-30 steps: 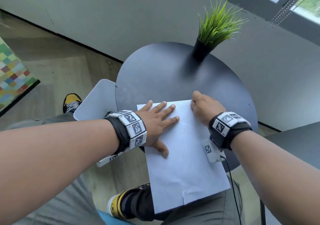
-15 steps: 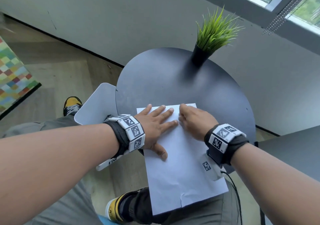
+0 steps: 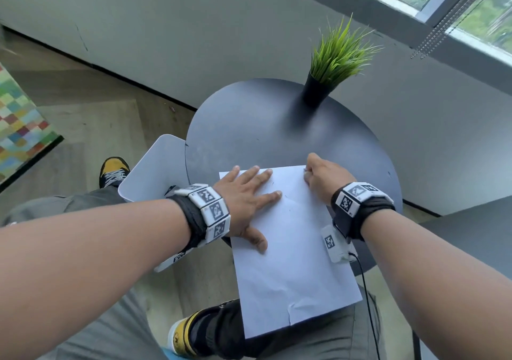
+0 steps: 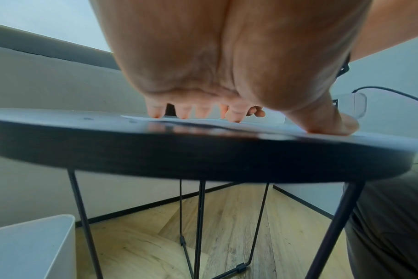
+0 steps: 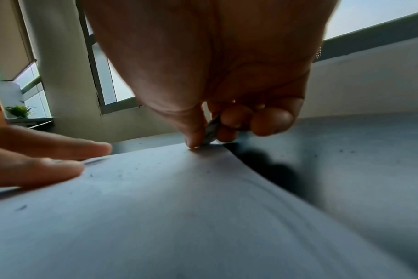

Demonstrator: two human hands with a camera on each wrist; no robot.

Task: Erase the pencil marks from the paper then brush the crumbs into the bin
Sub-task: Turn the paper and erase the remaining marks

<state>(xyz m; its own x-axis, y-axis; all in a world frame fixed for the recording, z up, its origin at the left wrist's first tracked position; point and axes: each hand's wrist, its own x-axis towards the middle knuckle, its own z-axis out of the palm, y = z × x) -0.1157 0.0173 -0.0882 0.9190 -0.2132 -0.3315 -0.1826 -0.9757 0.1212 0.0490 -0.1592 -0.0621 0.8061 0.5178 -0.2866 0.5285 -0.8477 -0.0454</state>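
Observation:
A white sheet of paper (image 3: 291, 251) lies on the round dark table (image 3: 249, 127) and hangs over its near edge, with a tear at the bottom. My left hand (image 3: 246, 196) lies flat on the sheet's upper left, fingers spread and pressing. My right hand (image 3: 321, 176) is at the sheet's top right corner, its thumb and fingers pinching a small grey eraser (image 5: 211, 130) against the paper. Faint pencil marks and dark crumbs (image 5: 119, 174) dot the sheet near the left fingers (image 5: 48, 160). A white bin (image 3: 155, 168) stands on the floor at the table's left edge.
A black pot with green grass (image 3: 329, 68) stands at the table's far side. A grey wall and a window run behind. My knees and a yellow shoe (image 3: 112, 171) are below the table. Thin black table legs (image 4: 198, 217) stand over the wood floor.
My right hand slid from the sheet's upper middle, beside the left fingers, back right to the top right corner. The left hand stayed pressed flat.

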